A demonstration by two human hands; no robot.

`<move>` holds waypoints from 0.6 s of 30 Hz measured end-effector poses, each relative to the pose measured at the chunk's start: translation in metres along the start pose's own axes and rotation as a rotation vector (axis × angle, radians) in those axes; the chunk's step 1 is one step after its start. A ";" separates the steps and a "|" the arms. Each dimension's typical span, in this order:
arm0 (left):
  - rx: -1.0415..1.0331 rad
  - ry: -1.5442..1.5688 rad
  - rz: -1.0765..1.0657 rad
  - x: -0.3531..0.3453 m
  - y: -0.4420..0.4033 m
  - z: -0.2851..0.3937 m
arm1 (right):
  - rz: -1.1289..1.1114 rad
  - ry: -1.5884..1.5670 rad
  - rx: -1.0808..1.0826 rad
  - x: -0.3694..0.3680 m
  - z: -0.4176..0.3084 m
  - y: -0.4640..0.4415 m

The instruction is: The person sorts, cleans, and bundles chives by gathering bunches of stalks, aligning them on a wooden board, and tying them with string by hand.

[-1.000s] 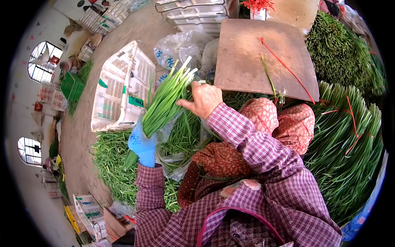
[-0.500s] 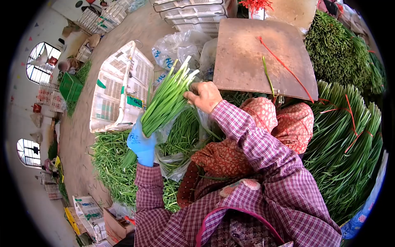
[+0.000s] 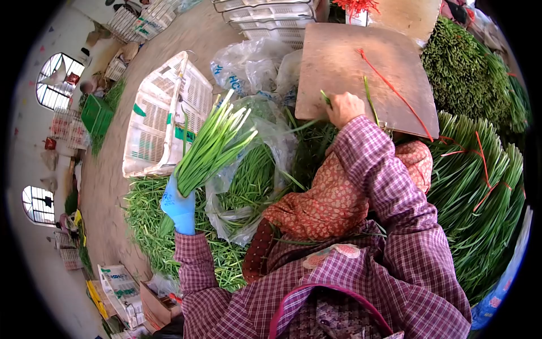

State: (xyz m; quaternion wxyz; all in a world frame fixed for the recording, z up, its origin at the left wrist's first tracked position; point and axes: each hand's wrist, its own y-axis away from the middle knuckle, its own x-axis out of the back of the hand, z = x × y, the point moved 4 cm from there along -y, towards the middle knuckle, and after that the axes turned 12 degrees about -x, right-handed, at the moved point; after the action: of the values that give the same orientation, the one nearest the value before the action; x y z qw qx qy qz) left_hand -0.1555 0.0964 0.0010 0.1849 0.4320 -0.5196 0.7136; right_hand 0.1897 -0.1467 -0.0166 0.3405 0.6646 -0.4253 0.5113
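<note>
Single head-worn view, looking forward and steeply down past wearer's collar (image 3: 307,287), which sits at near edge. Very wide round lens: corners black, edges bowed. Plaid sleeves (image 3: 415,226) close to camera; left hand (image 3: 178,206) and right hand (image 3: 345,109) farther out, both in full view. Brown board (image 3: 339,62) seen from above, beyond knees; stacked crates (image 3: 271,17) cut by far edge; arched windows (image 3: 59,82) distant at left.

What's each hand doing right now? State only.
Left hand: gloved, closed around the bunch of green stalks.
Right hand: bare, closed, pinching a green stalk over the board's near edge.
</note>
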 end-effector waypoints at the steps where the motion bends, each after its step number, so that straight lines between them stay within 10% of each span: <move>1: 0.004 -0.030 0.007 0.002 0.001 -0.002 | -0.051 0.085 -0.030 -0.007 0.008 -0.005; 18: 0.028 0.233 -0.091 -0.010 -0.012 0.031 | -0.027 -0.541 0.556 -0.023 -0.070 0.031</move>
State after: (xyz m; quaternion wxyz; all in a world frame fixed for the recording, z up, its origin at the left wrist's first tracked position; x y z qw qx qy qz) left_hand -0.1283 0.0751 0.0022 0.2699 0.3718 -0.4644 0.7571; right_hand 0.1317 -0.0919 -0.0212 0.0295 0.8481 -0.3359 0.4086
